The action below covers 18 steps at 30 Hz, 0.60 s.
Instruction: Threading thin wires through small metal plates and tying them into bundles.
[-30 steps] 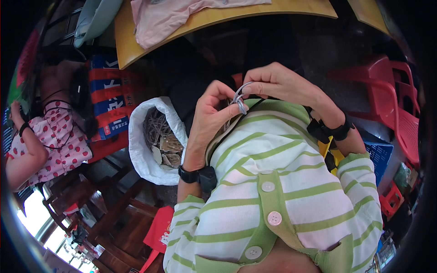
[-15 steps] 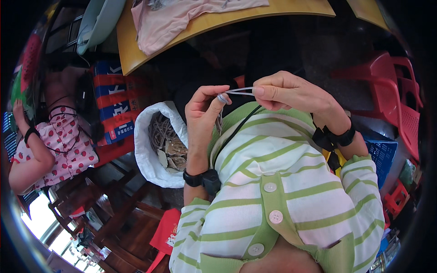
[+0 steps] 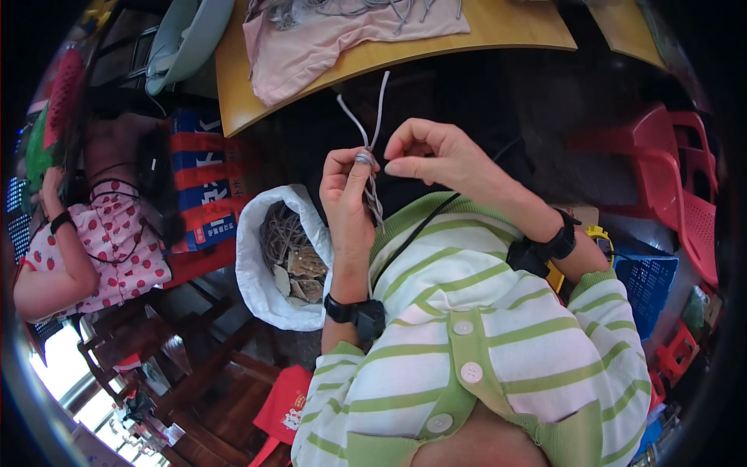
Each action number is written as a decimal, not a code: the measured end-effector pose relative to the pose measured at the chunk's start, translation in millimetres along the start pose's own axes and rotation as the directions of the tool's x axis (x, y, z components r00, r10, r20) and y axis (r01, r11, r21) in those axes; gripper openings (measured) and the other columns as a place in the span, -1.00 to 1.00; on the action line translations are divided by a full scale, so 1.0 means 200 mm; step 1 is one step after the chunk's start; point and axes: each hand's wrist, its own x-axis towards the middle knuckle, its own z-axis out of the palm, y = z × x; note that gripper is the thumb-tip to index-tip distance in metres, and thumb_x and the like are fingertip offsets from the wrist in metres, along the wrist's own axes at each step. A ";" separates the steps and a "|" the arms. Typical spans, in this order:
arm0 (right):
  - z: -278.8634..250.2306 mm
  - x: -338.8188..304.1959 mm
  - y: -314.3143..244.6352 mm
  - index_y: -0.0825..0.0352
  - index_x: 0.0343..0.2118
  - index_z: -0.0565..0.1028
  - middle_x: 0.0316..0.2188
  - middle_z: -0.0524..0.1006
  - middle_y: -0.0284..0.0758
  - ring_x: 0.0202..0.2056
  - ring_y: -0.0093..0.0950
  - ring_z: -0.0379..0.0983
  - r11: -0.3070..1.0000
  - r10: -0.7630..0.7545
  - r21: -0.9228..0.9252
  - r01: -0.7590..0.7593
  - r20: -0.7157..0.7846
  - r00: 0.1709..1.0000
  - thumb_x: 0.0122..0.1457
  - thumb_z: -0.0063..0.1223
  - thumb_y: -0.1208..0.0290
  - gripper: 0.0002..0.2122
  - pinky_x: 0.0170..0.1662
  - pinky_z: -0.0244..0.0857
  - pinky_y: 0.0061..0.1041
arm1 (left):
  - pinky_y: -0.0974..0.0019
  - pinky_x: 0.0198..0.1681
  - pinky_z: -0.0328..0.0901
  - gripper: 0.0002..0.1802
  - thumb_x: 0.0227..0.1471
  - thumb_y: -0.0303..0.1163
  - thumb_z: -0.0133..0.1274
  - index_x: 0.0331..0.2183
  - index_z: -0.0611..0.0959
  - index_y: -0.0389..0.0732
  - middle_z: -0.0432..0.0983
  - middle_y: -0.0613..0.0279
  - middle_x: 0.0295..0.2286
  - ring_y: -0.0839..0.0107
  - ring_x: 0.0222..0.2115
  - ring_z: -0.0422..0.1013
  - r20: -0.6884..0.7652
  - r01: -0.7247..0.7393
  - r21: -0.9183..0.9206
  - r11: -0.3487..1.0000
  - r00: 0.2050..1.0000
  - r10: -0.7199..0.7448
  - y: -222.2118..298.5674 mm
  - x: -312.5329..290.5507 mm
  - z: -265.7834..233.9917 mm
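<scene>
A knotted grey cord point(image 3: 366, 158) is pinched between the thumb and fingers of my left hand point(image 3: 346, 191). Its two loose ends rise above the knot, toward the table, and a braided length hangs below beside my palm. Just to the right of the knot is my right hand point(image 3: 440, 156), fingers curled and thumb stretched out, with a gap between thumb and fingertips. Nothing shows in it, and it is apart from the cord.
Left of my forearm stands a white sack point(image 3: 253, 268) of cords and scraps. Ahead, a wooden table point(image 3: 513, 31) bears pink cloth point(image 3: 311, 54) and more cords. A person point(image 3: 97, 241) in strawberry-print clothing is at far left. Red chairs point(image 3: 661, 156) and a blue crate point(image 3: 646, 280) are right.
My right hand has let go of the cord ends it held taut and opened slightly. The ends now point upward from the knot in my left hand.
</scene>
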 end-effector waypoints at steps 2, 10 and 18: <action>0.04 0.02 0.01 0.34 -0.35 0.48 -0.51 0.45 -0.55 -0.47 -0.83 0.30 0.980 -0.179 -0.093 0.174 -0.057 0.982 0.05 0.20 0.46 -0.86 -0.46 0.20 -0.78 | 0.55 -0.26 0.23 -0.91 0.08 -0.49 0.05 -0.32 0.51 -0.26 0.47 0.33 -0.43 0.62 -0.39 0.36 -0.084 0.005 0.007 1.000 0.996 -0.005 0.02 -0.01 0.02; 0.07 0.07 0.00 0.43 -0.44 0.50 -0.56 0.51 -0.28 -0.52 -0.56 0.45 0.871 -0.391 -0.350 0.345 -0.069 0.918 -0.01 0.18 0.51 -0.88 -0.44 0.31 -0.60 | 0.52 -0.20 0.23 -0.90 0.07 -0.55 0.00 -0.29 0.49 -0.23 0.46 0.31 -0.36 0.60 -0.34 0.37 -0.021 0.052 -0.166 0.985 0.998 -0.056 0.00 0.01 -0.01; 0.12 0.10 -0.02 0.46 -0.52 0.46 -0.63 0.47 -0.22 -0.61 -0.49 0.39 0.887 -0.366 -0.329 0.324 -0.072 0.928 -0.09 0.13 0.46 -0.84 -0.49 0.29 -0.53 | 0.40 -0.15 0.28 -0.83 0.06 -0.53 -0.05 -0.23 0.48 -0.27 0.48 0.21 -0.34 0.46 -0.29 0.43 0.015 0.172 -0.201 0.964 0.985 -0.172 0.05 0.00 -0.06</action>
